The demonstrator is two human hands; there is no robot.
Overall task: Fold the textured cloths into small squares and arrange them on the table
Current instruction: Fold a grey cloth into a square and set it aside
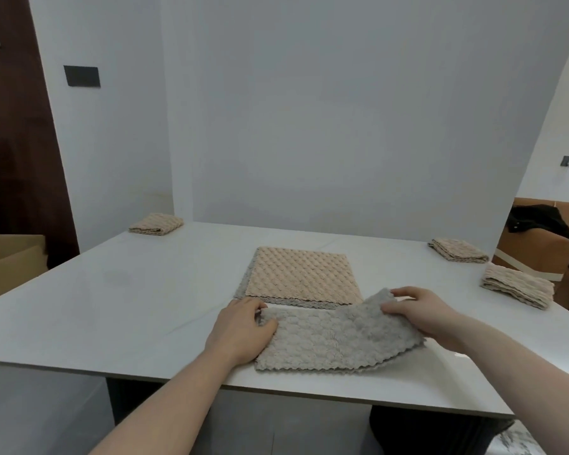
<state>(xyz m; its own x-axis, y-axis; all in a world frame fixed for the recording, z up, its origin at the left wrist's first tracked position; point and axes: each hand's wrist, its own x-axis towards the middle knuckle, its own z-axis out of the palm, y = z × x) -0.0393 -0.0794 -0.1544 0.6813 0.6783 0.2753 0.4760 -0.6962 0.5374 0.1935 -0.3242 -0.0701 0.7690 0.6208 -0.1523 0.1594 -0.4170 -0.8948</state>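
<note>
Both hands, left hand [240,326] and right hand [418,310], pinch the half-folded grey cloth [329,339]; three folded squares [156,223] done, flat stack [301,277] remains.

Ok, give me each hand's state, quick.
Left hand: pinching the left end of the grey cloth against the table.
Right hand: gripping the cloth's right end, lifted.

Even, soft indoor light, faint sheen on the white table [112,290], weak shadows beneath its front edge, slight overall softness, wide-angle bending towards frame edges
</note>
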